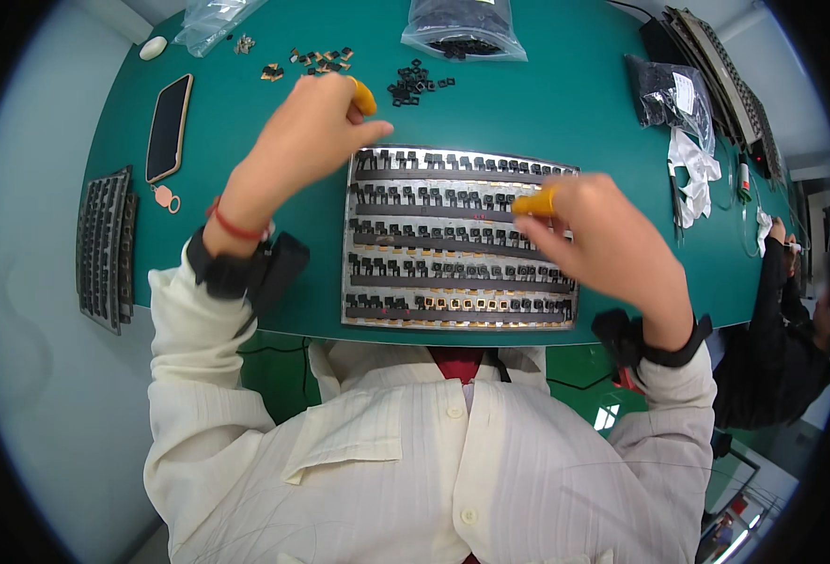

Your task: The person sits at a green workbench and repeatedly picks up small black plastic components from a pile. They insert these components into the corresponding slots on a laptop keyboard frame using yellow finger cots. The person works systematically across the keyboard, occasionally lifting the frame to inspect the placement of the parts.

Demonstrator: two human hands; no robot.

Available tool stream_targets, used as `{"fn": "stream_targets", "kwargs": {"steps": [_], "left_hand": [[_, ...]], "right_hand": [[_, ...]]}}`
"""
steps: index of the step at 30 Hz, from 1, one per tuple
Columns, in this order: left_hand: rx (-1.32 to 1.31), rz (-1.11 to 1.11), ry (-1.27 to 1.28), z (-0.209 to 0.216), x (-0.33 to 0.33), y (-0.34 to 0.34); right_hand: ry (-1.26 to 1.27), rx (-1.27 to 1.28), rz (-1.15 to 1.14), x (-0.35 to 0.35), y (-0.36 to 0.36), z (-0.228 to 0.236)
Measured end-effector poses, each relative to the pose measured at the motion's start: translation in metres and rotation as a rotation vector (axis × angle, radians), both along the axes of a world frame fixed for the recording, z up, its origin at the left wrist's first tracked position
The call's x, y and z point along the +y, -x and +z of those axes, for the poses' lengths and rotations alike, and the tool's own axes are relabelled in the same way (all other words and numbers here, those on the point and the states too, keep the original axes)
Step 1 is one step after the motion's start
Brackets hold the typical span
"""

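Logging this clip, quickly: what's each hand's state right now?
Left hand: partly curled above the flat green table; holding anything, can't tell.
Right hand: curled over the rectangular silver metal tray; holding anything, can't tell.

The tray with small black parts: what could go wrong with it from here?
The right hand is over the tray, so it might knock some black parts askew. The tray lies close to the near edge of the table; a bump could tip it. The left hand is near loose black pieces, which may scatter.
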State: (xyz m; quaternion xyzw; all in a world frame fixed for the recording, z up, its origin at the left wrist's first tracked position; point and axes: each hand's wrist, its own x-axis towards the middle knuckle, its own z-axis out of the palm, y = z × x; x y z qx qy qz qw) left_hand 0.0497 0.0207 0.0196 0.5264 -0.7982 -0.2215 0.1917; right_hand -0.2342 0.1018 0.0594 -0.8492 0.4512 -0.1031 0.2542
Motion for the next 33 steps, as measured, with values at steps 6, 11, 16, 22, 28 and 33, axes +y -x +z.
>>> {"fn": "stream_targets", "kwargs": {"steps": [6, 11, 16, 22, 28, 33], "left_hand": [[-0.088, 0.062, 0.013, -0.023, -0.031, 0.023], [-0.046, 0.021, -0.012, -0.029, -0.028, 0.019], [-0.167, 0.052, 0.082, -0.024, -0.013, 0.011], [-0.149, 0.117, 0.131, -0.022, -0.015, -0.003], [0.090, 0.053, 0.020, -0.025, -0.015, -0.006], [0.048, 0.011, -0.018, -0.028, -0.019, 0.005]], "right_hand": [[-0.037, -0.160, -0.071, -0.084, -0.031, -0.027], [-0.019, -0.162, -0.134, -0.124, -0.060, -0.064], [0.007, -0.184, -0.139, -0.136, -0.077, -0.073], [0.213, -0.134, 0.061, -0.130, -0.074, -0.071], [0.339, -0.103, 0.166, -0.114, -0.058, -0.070], [0.271, -0.133, 0.014, -0.118, -0.049, -0.064]]}}
